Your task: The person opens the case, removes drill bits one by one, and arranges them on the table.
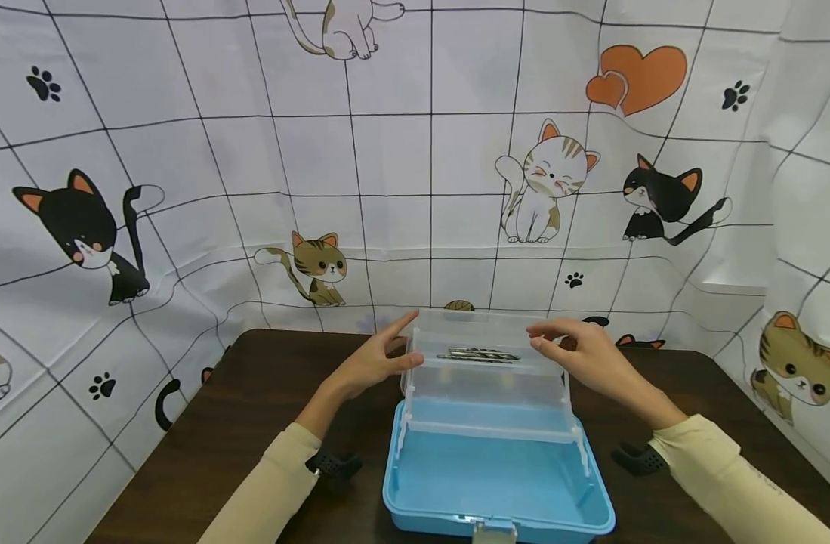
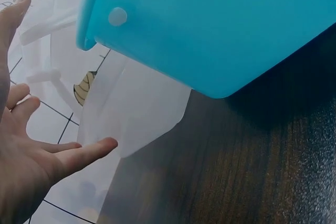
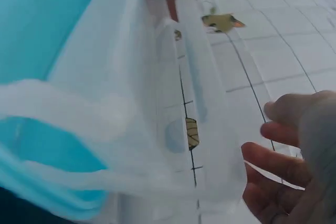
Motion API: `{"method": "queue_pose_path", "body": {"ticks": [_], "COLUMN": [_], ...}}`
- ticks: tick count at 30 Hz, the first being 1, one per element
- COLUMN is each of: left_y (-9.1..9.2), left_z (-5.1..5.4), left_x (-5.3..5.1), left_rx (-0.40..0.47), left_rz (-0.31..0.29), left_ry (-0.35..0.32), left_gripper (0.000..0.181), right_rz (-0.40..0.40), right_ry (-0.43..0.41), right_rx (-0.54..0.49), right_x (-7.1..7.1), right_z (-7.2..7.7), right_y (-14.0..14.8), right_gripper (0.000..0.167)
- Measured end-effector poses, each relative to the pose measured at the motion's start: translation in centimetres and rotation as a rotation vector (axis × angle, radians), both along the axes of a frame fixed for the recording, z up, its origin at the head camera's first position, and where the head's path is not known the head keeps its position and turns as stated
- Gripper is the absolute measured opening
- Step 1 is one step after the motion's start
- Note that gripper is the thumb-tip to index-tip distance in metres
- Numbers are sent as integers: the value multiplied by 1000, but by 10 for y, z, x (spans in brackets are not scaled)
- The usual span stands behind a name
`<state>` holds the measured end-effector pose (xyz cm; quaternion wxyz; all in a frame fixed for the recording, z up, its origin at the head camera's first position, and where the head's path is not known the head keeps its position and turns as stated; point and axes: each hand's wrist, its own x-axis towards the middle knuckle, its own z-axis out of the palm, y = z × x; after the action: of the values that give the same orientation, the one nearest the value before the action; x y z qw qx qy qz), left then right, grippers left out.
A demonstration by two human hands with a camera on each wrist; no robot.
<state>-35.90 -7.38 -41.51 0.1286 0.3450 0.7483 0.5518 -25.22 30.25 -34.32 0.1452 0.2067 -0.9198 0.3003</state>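
Note:
On the table is a light blue plastic storage box (image 1: 496,483) with a clasp at its front, its raised translucent trays (image 1: 489,415) and lid standing at the back. Several slender metal pieces (image 1: 479,355) lie in the upper tray. My left hand (image 1: 370,363) is at the left edge of the translucent part, thumb and fingers spread; in the left wrist view its fingers (image 2: 86,153) are extended. My right hand (image 1: 587,355) hovers by the upper right edge, fingers loosely bent. The right wrist view shows nothing between these fingers (image 3: 281,166). Whether either hand touches the plastic, I cannot tell.
The dark brown table (image 1: 204,453) extends to both sides of the box. Behind and beside it hangs a white sheet (image 1: 428,166) with a black grid and printed cats. Each wrist wears a black strap (image 1: 336,462).

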Motion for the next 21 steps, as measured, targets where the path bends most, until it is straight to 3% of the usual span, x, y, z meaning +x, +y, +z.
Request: {"method": "queue_pose_path", "body": {"ticks": [4, 7, 14, 21], "left_y": [3, 3, 1, 2], "left_z": [2, 2, -1, 1], "left_x": [-1, -2, -1, 2], "left_rx": [-23, -26, -27, -34], "left_rz": [-2, -5, -4, -3], "left_ry": [59, 72, 80, 65], "left_gripper": [90, 89, 94, 85], "right_rz": [90, 141, 201, 167], "right_ry": [95, 107, 27, -123], "right_rx": [138, 203, 248, 228], "right_x": [-13, -18, -21, -23], "right_z": [11, 14, 9, 14], "right_y": [-11, -17, -24, -24], "right_gripper": [22, 18, 17, 18]}}
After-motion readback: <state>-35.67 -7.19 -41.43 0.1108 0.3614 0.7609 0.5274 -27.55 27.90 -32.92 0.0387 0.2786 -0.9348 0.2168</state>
